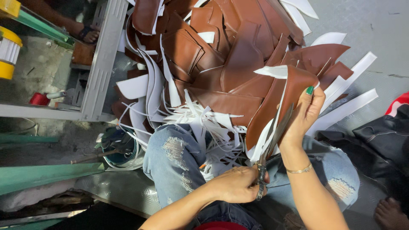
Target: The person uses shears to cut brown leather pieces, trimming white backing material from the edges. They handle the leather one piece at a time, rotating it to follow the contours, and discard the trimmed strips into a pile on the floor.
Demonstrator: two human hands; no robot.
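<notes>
While the right hand [304, 113] pinches the upper edge of a curved brown leather piece [272, 106] right of the frame's centre, thumb and fingers pressed together on it, the left hand [236, 184] at lower centre is closed around the handles of metal scissors [272, 147]. The long, dull grey blades slant up and to the right, parted around the pale edge of that piece. Its face is smooth and reddish brown, its backing white, and it bends into a soft arch. A thin gold bracelet [299, 170] circles the right wrist.

Above, filling the upper centre, lies a heap of similar leather cut-outs [221, 51], flat, angular and glossy, some with stitched seams. Narrow white trimmings [200, 127] curl and tangle below the heap, spilling over faded, ripped blue jeans [174, 157]. Broader white strips [349, 96] fan out at the right. At the upper left runs a grey metal frame [100, 59]; at the left edge stands a yellow spool [7, 53].
</notes>
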